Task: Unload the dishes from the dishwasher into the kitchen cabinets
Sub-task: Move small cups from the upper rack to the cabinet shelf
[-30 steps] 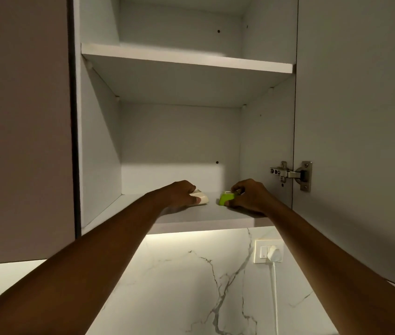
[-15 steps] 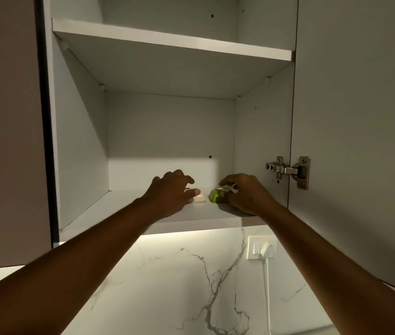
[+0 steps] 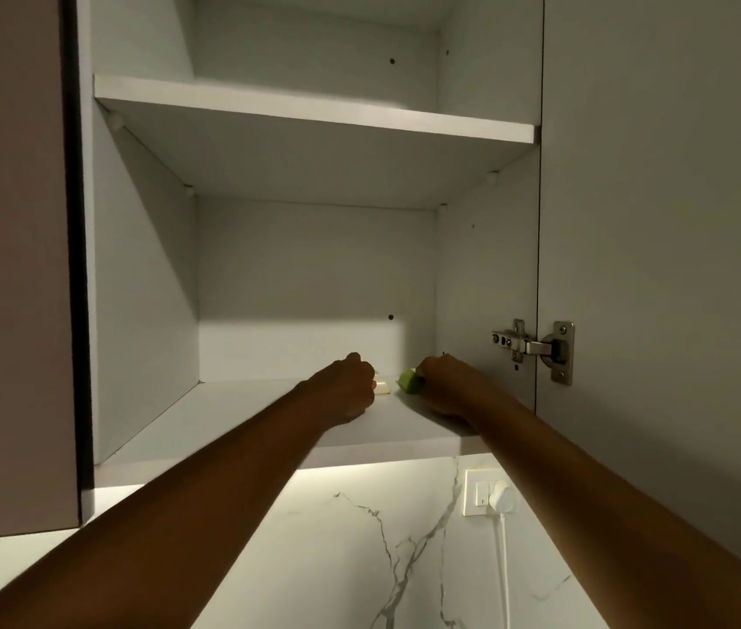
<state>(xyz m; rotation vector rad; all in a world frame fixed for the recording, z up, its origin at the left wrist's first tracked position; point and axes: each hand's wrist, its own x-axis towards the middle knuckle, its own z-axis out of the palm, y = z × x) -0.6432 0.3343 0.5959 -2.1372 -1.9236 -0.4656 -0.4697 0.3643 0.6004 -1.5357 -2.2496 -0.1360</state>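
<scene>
The left hand (image 3: pixel 350 388) is curled against a cream dish (image 3: pixel 382 387); whether it is gripped cannot be told. The right hand (image 3: pixel 448 385) is closed on a green dish (image 3: pixel 409 381). Both dishes are set on the lower shelf (image 3: pixel 232 419) of the open cabinet (image 3: pixel 141 283).

Left hand (image 3: pixel 350 392) curls from spread-open into a fist over the cream dish (image 3: pixel 382 387); right hand (image 3: pixel 446 388) nudges the green dish (image 3: pixel 409 382) deeper along the shelf (image 3: pixel 232 424).
</scene>
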